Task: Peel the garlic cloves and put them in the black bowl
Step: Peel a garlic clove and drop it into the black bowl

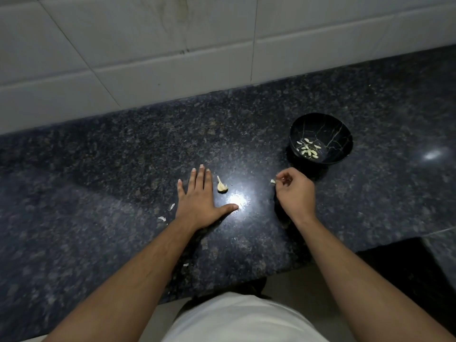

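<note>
Dark granite counter (123, 149) here. My left hand (198, 201) lies flat mid-frame beside a garlic piece (222, 186). My right hand (294, 191) pinches a clove (273, 181) just below the black bowl (320, 139).

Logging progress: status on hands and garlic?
Left hand flat on counter. Right hand pinches clove. Garlic piece unpeeled; bowl path clear.
</note>
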